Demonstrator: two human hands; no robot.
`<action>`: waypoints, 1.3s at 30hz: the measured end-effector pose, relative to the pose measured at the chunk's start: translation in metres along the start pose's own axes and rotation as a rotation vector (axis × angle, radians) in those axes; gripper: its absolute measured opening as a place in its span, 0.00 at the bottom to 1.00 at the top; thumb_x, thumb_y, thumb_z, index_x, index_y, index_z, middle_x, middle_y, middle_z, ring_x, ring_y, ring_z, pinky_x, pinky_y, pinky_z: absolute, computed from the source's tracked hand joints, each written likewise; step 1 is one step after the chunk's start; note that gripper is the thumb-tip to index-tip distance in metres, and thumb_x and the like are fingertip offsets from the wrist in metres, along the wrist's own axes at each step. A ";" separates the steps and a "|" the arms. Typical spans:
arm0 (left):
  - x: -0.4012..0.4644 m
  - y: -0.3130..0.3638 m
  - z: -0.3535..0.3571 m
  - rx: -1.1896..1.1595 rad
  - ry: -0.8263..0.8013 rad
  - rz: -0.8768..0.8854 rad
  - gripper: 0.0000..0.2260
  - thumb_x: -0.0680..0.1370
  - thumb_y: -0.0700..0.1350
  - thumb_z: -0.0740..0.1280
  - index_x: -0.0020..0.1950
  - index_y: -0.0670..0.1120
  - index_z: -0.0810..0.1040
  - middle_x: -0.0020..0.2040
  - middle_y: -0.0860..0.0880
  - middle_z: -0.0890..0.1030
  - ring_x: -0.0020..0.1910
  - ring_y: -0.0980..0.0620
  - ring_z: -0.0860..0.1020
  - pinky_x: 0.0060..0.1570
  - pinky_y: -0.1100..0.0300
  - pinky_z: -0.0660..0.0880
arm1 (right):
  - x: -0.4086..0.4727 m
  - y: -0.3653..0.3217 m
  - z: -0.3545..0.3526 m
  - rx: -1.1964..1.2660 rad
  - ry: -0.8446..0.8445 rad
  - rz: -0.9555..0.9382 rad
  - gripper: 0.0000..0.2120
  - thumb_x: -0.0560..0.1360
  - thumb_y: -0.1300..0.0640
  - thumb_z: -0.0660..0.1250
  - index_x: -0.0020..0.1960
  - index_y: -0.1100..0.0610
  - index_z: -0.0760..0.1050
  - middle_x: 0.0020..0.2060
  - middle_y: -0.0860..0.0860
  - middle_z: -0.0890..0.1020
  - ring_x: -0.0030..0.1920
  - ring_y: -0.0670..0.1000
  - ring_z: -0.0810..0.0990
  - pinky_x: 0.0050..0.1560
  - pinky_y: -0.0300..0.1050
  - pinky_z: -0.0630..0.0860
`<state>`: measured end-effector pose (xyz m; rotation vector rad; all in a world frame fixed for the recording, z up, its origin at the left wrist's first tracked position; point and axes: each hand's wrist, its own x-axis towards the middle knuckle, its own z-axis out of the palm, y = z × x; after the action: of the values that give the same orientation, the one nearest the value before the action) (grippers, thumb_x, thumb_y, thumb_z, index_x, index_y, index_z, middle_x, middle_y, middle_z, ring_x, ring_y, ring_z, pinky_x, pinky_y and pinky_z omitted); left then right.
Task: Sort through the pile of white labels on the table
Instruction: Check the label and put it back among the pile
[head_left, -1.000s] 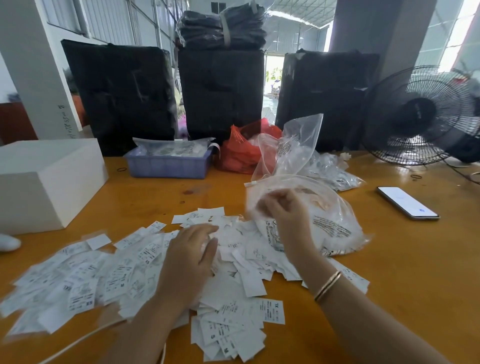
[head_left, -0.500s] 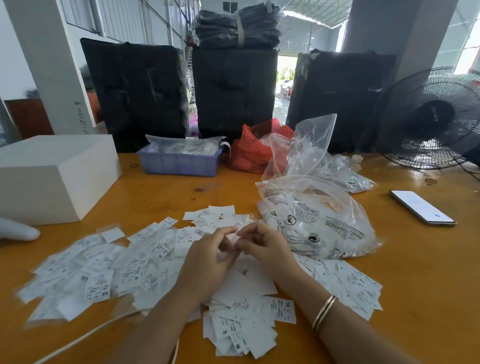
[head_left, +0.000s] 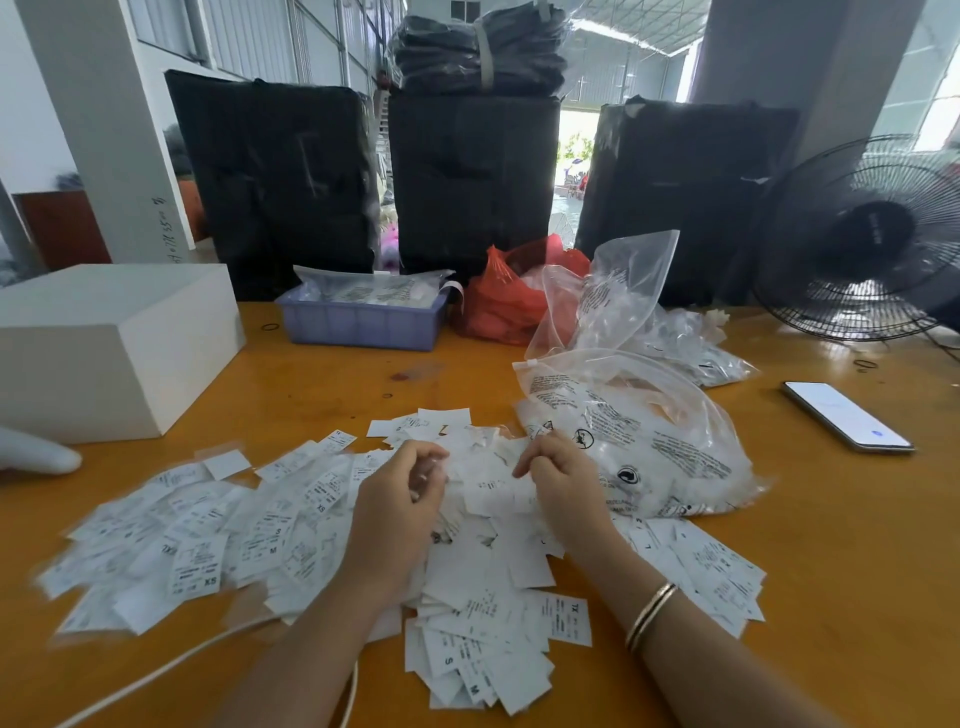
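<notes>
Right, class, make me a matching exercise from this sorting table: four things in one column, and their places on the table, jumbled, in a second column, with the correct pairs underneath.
Things:
1. white box
2. phone
3. blue tray
4. fan

Places:
A. far right corner
B. flat on the table, right side
C. far edge, middle, beside the red bag
D. left side

Pairs: 1-D, 2-B, 3-C, 4-A
</notes>
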<state>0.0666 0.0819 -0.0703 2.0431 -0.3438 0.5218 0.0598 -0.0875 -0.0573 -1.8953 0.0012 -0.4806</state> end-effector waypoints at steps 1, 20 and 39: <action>0.000 0.001 0.000 0.006 0.015 -0.006 0.06 0.79 0.41 0.65 0.52 0.52 0.76 0.42 0.60 0.78 0.41 0.66 0.76 0.38 0.75 0.72 | -0.001 -0.001 0.002 -0.163 -0.063 -0.079 0.16 0.75 0.65 0.59 0.35 0.51 0.76 0.36 0.44 0.73 0.35 0.43 0.70 0.36 0.35 0.63; 0.005 0.007 -0.006 -0.389 0.037 -0.244 0.11 0.76 0.37 0.68 0.50 0.54 0.77 0.43 0.54 0.84 0.42 0.61 0.82 0.38 0.68 0.78 | 0.005 -0.003 0.007 0.453 -0.069 0.283 0.12 0.80 0.54 0.61 0.41 0.59 0.76 0.23 0.48 0.68 0.23 0.46 0.62 0.30 0.42 0.61; 0.005 0.010 -0.005 -0.549 -0.056 -0.367 0.04 0.75 0.42 0.70 0.45 0.50 0.83 0.39 0.55 0.85 0.40 0.59 0.82 0.37 0.70 0.77 | -0.010 -0.009 0.021 0.044 -0.188 -0.136 0.09 0.79 0.60 0.62 0.51 0.54 0.82 0.39 0.44 0.76 0.35 0.35 0.74 0.36 0.29 0.69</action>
<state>0.0651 0.0812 -0.0584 1.5359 -0.1179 0.1206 0.0556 -0.0634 -0.0585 -1.8982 -0.2621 -0.3887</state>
